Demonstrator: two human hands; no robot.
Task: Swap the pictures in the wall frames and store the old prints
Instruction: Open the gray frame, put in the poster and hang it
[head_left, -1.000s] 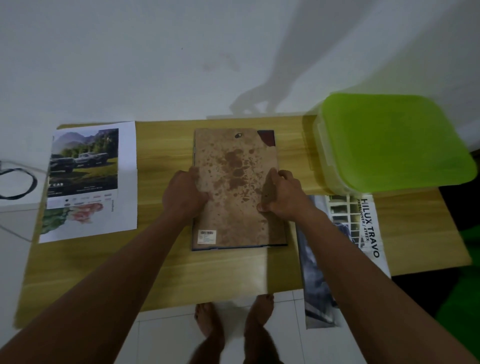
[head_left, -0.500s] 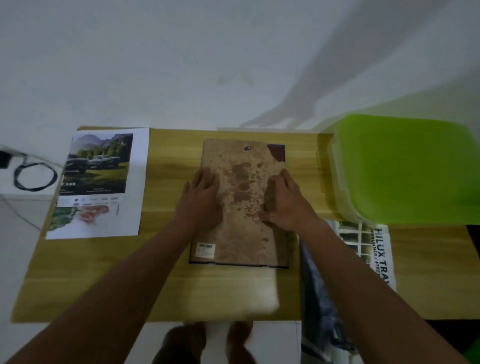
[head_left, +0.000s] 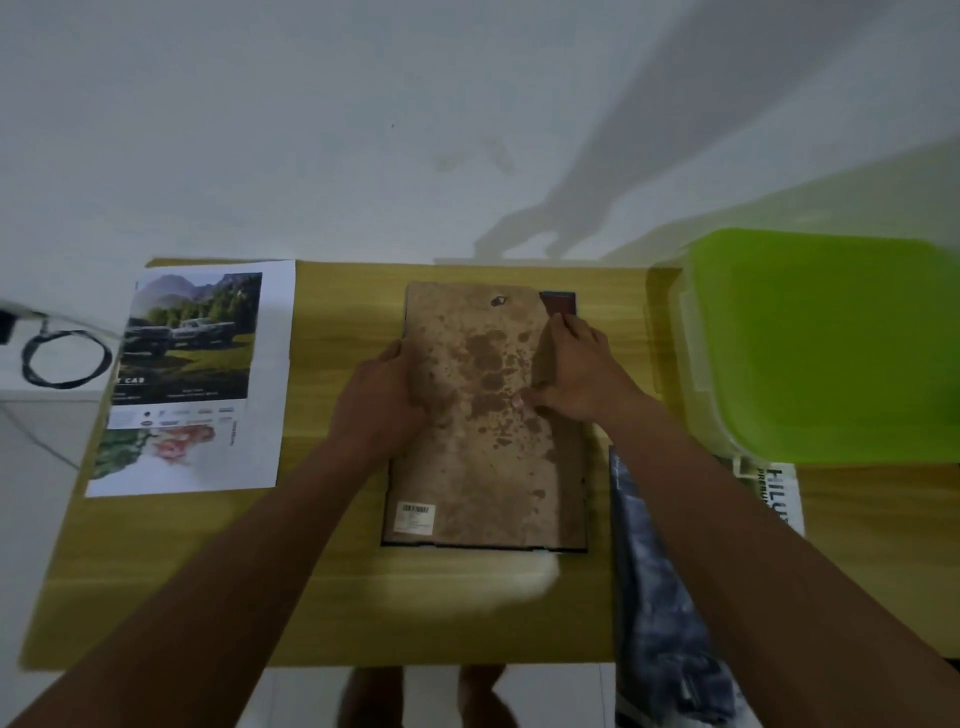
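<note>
1. the picture frame (head_left: 488, 457) lies face down on the table (head_left: 457, 613) straight ahead of you. its stained brown back is up, and its long axis runs away from your body toward the wall (head_left: 363, 130).
2. both hands sit on the far half of the frame, one on each long side, about equally near.
3. your left hand (head_left: 384, 395) rests on the left edge with its fingers bent. blur hides whether it grips the edge.
4. your right hand (head_left: 576, 374) lies along the right edge with its fingers nearly straight, reaching toward the far right corner. its thumb presses on the back and it holds nothing.
5. judged from this, the next move works at that right edge to free the back.
6. a printed truck picture (head_left: 192, 374) lies flat to the left, well apart from the frame.
7. a green-lidded box (head_left: 821, 343) stands to the right, on top of another print (head_left: 654, 571) that hangs off the near edge.
8. a coiled cable (head_left: 62, 358) lies beyond the table's left end.
</note>
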